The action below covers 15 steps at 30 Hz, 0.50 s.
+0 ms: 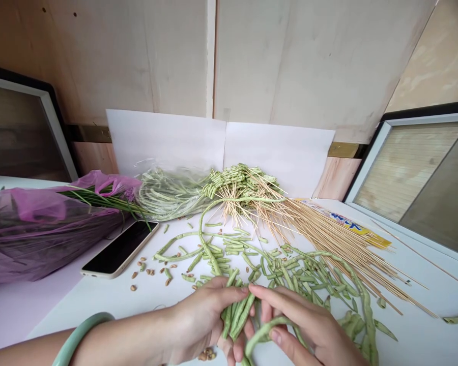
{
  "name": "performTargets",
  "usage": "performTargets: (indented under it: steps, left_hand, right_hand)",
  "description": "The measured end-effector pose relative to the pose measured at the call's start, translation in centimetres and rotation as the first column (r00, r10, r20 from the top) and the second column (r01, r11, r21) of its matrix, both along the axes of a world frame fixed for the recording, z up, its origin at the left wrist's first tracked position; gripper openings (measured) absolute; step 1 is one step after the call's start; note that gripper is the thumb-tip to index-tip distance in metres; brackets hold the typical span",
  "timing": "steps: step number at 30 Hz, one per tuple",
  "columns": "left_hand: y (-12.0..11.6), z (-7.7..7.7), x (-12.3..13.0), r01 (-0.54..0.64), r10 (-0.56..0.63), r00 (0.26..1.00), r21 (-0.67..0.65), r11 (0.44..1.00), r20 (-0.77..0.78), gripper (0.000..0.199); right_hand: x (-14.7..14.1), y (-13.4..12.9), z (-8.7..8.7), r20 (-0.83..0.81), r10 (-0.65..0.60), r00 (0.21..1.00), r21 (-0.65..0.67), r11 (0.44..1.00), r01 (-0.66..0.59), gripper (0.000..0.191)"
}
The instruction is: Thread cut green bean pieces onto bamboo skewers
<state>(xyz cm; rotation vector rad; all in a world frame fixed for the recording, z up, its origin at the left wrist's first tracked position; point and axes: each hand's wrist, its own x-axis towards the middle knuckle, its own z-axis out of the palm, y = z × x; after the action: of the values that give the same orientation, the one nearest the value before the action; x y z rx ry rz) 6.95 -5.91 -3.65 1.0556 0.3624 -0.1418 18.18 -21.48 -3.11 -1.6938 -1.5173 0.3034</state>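
Observation:
My left hand (pixel 206 317) grips a small bundle of short cut green bean pieces (pixel 236 312) near the table's front edge. My right hand (pixel 309 330) sits just to its right, fingertips touching the bundle, with a long curved green bean (pixel 265 330) bent under its thumb. A pale green bangle (pixel 78 335) circles my left wrist. Loose cut bean pieces (pixel 297 274) and long beans (pixel 202 239) lie scattered just beyond both hands.
Bamboo skewers (pixel 339 239) fan across the right side, with beans threaded on skewers (pixel 240 180) stacked behind. A phone (pixel 120 249) lies at left beside a purple plastic bag of greens (pixel 34 223). A clear bag of beans (pixel 168 190) rests at the back. Small seeds (pixel 148 269) dot the white table (pixel 423 300).

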Motion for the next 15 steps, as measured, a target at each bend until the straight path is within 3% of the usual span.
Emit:
performTargets:
  steps: [3,8,15]
  left_hand:
    - [-0.3,-0.1,-0.3,0.006,-0.005,1.0,0.039,0.999,-0.019,0.037]
    - [-0.6,0.0,-0.9,0.093,-0.099,0.994,0.141,0.986,0.039,0.042]
    - [-0.8,1.4,-1.1,0.117,-0.128,0.991,0.247,0.962,0.029,0.028]
  right_hand:
    - [-0.1,0.4,-0.9,-0.113,0.002,0.994,-0.001,1.0,-0.002,0.035]
    - [-0.8,0.9,-1.7,-0.326,-0.104,0.94,0.035,0.992,0.121,0.018]
    - [-0.5,0.8,-0.4,-0.5,-0.114,0.859,-0.063,0.993,0.095,0.01]
